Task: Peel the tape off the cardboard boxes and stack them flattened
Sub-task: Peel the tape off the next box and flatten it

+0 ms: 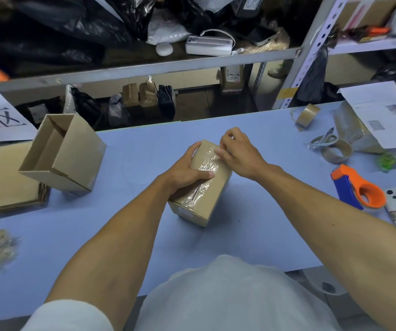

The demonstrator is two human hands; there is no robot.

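Two bare forearms are reaching out from a white shirt over the blue bench, meeting at a closed cardboard box that is sitting near the middle of the bench. That box is lying on its long side, its long axis running from the person's near left away toward the far right, with a strip of clear tape wrinkling along its top face. The left hand is gripping the box from the left, fingers curling over the far top edge and the thumb pressing down on the tape. The right hand is hovering over the far end of the box, its fingertips pinching at the tape there; whether an end is actually lifted cannot be told.

Off to the left, an open box is standing tilted, its mouth facing up and toward the far left, beside a stack of flattened cardboard at the bench's left edge. On the right, an orange and blue tape dispenser is lying near a roll of brown tape.
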